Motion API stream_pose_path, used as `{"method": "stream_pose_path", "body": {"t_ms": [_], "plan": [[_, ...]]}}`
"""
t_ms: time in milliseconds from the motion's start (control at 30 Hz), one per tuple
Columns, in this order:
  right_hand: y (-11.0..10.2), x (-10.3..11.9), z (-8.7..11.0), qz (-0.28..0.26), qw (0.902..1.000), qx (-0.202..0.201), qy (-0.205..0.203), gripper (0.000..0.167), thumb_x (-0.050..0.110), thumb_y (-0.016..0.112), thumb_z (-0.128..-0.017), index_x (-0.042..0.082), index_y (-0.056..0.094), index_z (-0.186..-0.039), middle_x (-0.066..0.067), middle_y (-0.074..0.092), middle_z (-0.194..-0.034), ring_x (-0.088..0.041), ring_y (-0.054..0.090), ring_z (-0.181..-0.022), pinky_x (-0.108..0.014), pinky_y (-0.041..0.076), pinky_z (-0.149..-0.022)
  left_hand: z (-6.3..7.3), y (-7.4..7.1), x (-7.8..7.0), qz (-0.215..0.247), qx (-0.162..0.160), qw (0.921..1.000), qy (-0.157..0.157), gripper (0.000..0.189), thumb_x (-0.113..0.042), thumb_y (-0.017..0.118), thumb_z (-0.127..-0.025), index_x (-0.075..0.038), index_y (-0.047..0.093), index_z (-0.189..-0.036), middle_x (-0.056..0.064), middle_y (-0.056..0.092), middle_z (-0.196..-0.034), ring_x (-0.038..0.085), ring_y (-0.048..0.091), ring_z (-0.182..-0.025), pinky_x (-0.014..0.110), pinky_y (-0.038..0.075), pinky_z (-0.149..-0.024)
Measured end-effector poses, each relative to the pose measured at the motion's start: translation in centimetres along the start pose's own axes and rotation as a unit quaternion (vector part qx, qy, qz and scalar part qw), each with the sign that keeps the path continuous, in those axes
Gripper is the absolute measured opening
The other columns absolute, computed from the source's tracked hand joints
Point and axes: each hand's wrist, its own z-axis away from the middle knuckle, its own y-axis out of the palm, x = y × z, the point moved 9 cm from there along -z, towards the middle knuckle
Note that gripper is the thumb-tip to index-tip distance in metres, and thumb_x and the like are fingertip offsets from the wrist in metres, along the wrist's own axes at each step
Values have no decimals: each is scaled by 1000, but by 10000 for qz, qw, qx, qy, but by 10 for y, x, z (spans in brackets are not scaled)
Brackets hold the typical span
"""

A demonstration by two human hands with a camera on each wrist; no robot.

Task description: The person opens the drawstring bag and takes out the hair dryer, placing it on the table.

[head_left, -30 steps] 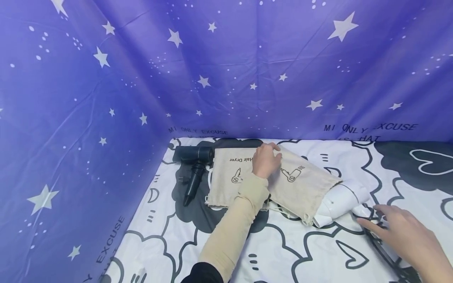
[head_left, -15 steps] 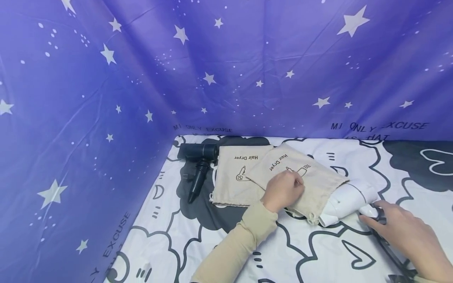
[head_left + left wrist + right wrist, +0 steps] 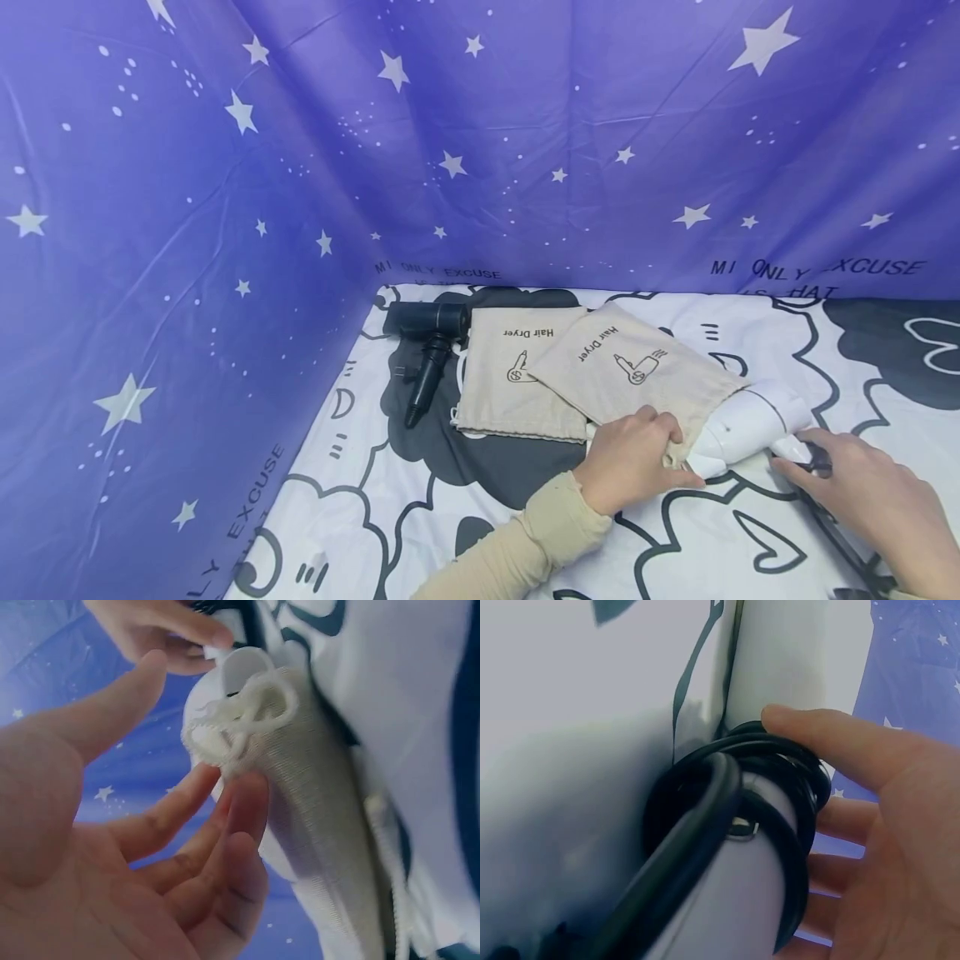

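Note:
A white hair dryer [image 3: 753, 421] lies with one end inside the mouth of a beige drawstring bag [image 3: 648, 400] printed "Hair Dryer". My left hand [image 3: 630, 458] is at the near corner of that mouth. In the left wrist view its fingertips touch the cloth under the knotted drawstring [image 3: 262, 720], while the thumb stands away. My right hand [image 3: 873, 487] holds the dryer's handle [image 3: 727, 900], thumb on one side and fingers round the other. Around the handle runs a coiled black cord [image 3: 720, 791]. The dryer's inserted end is hidden by the bag.
A second beige bag [image 3: 510, 408] lies flat, partly under the first one. Left of it rests a black hair dryer [image 3: 431, 321] with its handle towards me. Behind rises a purple star-print curtain [image 3: 570, 200]. The surface wears a black-and-white cartoon cloth [image 3: 367, 533].
My left hand has come from the bags' far edge, across the upper bag, to its mouth by the white dryer. The right hand has closed in on the handle. The view has shifted slightly.

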Motion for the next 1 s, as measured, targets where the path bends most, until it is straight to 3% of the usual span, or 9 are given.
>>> {"method": "stream_pose_path", "body": {"t_ms": [167, 333, 533, 633, 767, 867, 1000], "plan": [[-3, 0, 1, -58, 9998, -148, -85, 83, 61, 69, -82, -9, 53, -122, -42, 55, -108, -64, 53, -90, -69, 41, -64, 1, 6, 0, 9, -200, 9998, -21, 44, -58, 79, -75, -28, 61, -101, -15, 55, -85, -1, 53, -66, 14, 34, -54], [-2, -1, 0, -2, 9997, -216, -110, 82, 60, 72, -80, -9, 54, -120, -42, 55, -107, -64, 54, -90, -68, 42, -64, 1, 8, 2, 72, -480, 9988, 43, 30, -37, 82, -78, -26, 62, -95, -16, 58, -81, -4, 53, -67, 12, 36, -54], [-4, -1, -1, 82, 9996, -240, -92, 81, 60, 73, -79, -9, 56, -119, -42, 55, -108, -64, 54, -91, -68, 43, -64, -2, 13, 6, 333, -361, 9988, -26, 23, -20, 79, -78, -24, 63, -93, -18, 55, -71, -6, 48, -62, 10, 36, -55], [-5, -5, 0, 119, 9997, -208, 18, 81, 59, 72, -80, -8, 55, -120, -43, 53, -112, -65, 51, -97, -71, 41, -73, -3, 18, 10, 418, -243, 9988, -85, 24, -18, 78, -77, -24, 64, -95, -18, 58, -73, -6, 49, -63, 10, 37, -57], [-10, -14, 2, 207, 9984, -511, 154, 71, 45, 80, -77, -10, 57, -115, -43, 53, -112, -64, 49, -100, -73, 40, -81, -3, 20, 17, 449, -178, 9987, -161, 26, -18, 78, -75, -23, 64, -97, -16, 61, -78, -5, 50, -65, 10, 37, -58], [-14, -20, 5, 319, 9957, -825, 272, 65, 34, 83, -74, -12, 56, -111, -44, 52, -111, -63, 50, -101, -71, 42, -84, -1, 17, 20, 396, -231, 9988, -179, 26, -18, 78, -73, -23, 64, -95, -15, 63, -79, -4, 52, -66, 11, 38, -57], [-12, -26, 6, 467, 9945, -801, 494, 66, 31, 82, -76, -14, 52, -114, -43, 51, -110, -59, 51, -101, -67, 44, -86, 1, 11, 21, 227, -306, 9990, -230, 24, -20, 79, -73, -24, 65, -92, -15, 62, -78, -3, 53, -66, 13, 37, -55]]}}
